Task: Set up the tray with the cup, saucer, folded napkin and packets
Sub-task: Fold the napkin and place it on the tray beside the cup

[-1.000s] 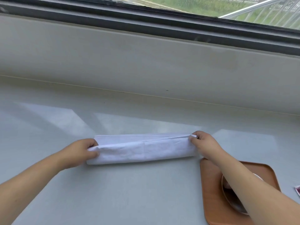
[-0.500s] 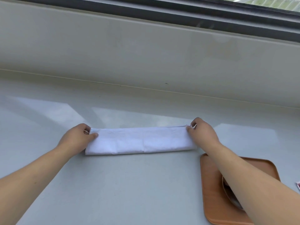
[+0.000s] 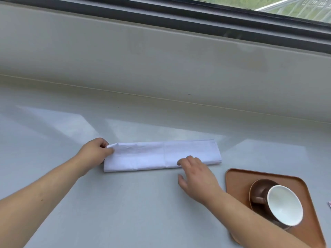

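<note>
The left hand [image 3: 95, 152] pinches the napkin's [image 3: 161, 155] left end. The right hand [image 3: 197, 178], fingers loosely spread, rests at its near edge. Right of the napkin, the tray [image 3: 238, 178] bears saucer [image 3: 258, 185] and cup [image 3: 284, 205].

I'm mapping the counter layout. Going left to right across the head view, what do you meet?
left hand → white folded napkin → right hand → wooden tray → brown saucer → cup

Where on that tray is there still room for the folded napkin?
The tray is bare along its left and far edges, beside the saucer and cup, which crowd its middle. The right forearm crosses its near corner. The counter in front of the napkin is open.
</note>
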